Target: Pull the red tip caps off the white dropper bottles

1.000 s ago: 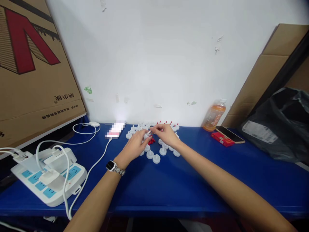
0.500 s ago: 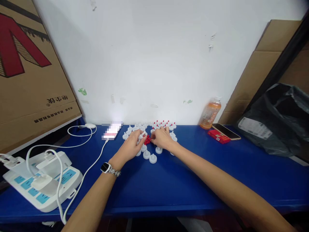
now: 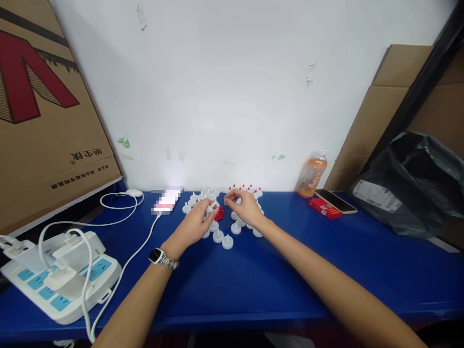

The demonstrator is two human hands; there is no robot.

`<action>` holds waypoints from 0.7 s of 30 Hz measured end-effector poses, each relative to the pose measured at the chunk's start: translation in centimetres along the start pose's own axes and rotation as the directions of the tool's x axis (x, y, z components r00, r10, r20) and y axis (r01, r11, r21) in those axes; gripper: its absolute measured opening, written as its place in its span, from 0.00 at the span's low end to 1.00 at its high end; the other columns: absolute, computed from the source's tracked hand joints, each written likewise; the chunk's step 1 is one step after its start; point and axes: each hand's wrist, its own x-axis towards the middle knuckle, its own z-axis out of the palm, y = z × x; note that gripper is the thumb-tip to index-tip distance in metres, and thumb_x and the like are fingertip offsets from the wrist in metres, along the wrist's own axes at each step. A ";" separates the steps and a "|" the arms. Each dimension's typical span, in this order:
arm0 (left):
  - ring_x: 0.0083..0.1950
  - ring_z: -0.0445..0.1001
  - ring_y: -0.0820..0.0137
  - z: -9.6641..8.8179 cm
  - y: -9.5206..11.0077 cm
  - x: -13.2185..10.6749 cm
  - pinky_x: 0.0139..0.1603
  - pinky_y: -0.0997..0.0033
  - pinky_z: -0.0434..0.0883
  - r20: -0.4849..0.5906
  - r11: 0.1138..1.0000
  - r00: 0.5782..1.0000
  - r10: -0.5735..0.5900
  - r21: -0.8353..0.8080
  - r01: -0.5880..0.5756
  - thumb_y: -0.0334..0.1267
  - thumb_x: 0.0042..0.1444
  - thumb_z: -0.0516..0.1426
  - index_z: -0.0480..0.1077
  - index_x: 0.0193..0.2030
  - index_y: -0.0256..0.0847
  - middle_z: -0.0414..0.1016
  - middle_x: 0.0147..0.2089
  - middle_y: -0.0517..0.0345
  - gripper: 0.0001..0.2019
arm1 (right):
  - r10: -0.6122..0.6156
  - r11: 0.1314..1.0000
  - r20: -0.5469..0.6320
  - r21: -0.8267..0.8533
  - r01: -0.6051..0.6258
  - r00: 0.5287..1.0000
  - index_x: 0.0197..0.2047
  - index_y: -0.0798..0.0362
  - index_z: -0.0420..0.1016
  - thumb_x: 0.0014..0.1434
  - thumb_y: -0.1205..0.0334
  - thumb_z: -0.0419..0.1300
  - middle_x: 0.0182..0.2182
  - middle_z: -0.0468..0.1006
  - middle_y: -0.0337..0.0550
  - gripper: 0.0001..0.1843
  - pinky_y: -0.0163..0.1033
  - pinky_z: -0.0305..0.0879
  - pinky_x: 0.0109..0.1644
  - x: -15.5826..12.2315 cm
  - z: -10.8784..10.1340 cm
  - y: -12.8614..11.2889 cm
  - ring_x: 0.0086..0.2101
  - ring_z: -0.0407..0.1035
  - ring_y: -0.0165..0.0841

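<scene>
Several small white plastic caps point(image 3: 227, 241) with nozzles stand in a cluster on the blue table point(image 3: 253, 280), and some at the back carry red tips point(image 3: 243, 187). A small heap of loose red tips point(image 3: 219, 213) lies between my hands. My left hand point(image 3: 197, 223), with a watch on its wrist, pinches one white cap point(image 3: 212, 207) above the heap. My right hand point(image 3: 244, 208) is closed in a pinch just right of it, fingertips near the cap; what it holds is too small to name.
A white power strip point(image 3: 60, 275) with plugged chargers and cables sits at the left. A phone point(image 3: 166, 200) lies at the back. An orange drink bottle point(image 3: 311, 175), a red pack point(image 3: 325, 209) with a phone on it and a black bag point(image 3: 416, 183) are on the right. Cardboard leans on both sides.
My right hand has lifted from the red heap, fingers now pinched and raised toward the cap in my left hand. My view shifted slightly.
</scene>
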 end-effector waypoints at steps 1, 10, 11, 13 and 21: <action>0.41 0.72 0.63 0.0 0.3 -0.1 0.42 0.63 0.69 0.006 1.000 1.000 0.000 0.003 0.000 0.52 0.67 0.47 0.67 0.48 0.42 0.73 0.42 0.53 0.17 | 0.019 0.993 -0.063 0.114 -0.011 0.998 0.42 0.52 0.78 0.59 0.59 0.59 0.32 0.81 0.42 0.11 0.37 0.67 0.41 -0.3 0.1 -0.2 0.34 0.74 0.34; 0.40 0.71 0.63 1.0 2.1 -0.5 0.42 0.62 0.69 0.005 0.995 0.997 0.079 0.055 -0.079 0.49 0.68 0.47 0.67 0.44 0.42 0.71 0.38 0.53 0.15 | 0.200 0.854 -0.186 0.514 -0.078 0.962 0.32 0.52 0.77 0.49 0.50 0.68 0.29 0.81 0.43 0.14 0.39 0.71 0.36 -1.6 2.2 -1.4 0.31 0.74 0.35; 0.40 0.71 0.63 1.1 2.1 -0.5 0.42 0.62 0.69 0.003 0.994 0.997 0.082 0.071 -0.082 0.49 0.68 0.47 0.67 0.44 0.42 0.71 0.38 0.54 0.15 | 0.206 0.844 -0.182 0.530 -0.081 0.961 0.31 0.52 0.76 0.49 0.50 0.68 0.28 0.81 0.43 0.14 0.39 0.71 0.36 -1.7 2.3 -1.4 0.31 0.74 0.35; 0.39 0.71 0.63 1.1 2.1 -0.4 0.41 0.62 0.68 -0.004 0.990 0.996 0.087 0.109 -0.086 0.49 0.68 0.46 0.67 0.45 0.42 0.70 0.36 0.55 0.15 | 0.211 0.828 -0.192 0.556 -0.071 0.958 0.30 0.52 0.76 0.48 0.49 0.68 0.28 0.80 0.43 0.14 0.39 0.71 0.36 -1.8 2.3 -1.4 0.31 0.74 0.35; 0.45 0.73 0.59 1.4 1.7 -0.4 0.47 0.55 0.71 -0.029 0.985 0.996 0.088 0.154 -0.082 0.47 0.69 0.45 0.63 0.56 0.39 0.72 0.42 0.49 0.17 | 0.190 0.854 -0.292 0.520 -0.011 0.937 0.27 0.51 0.76 0.50 0.51 0.67 0.28 0.79 0.43 0.13 0.40 0.71 0.37 -2.5 3.3 -2.1 0.30 0.72 0.35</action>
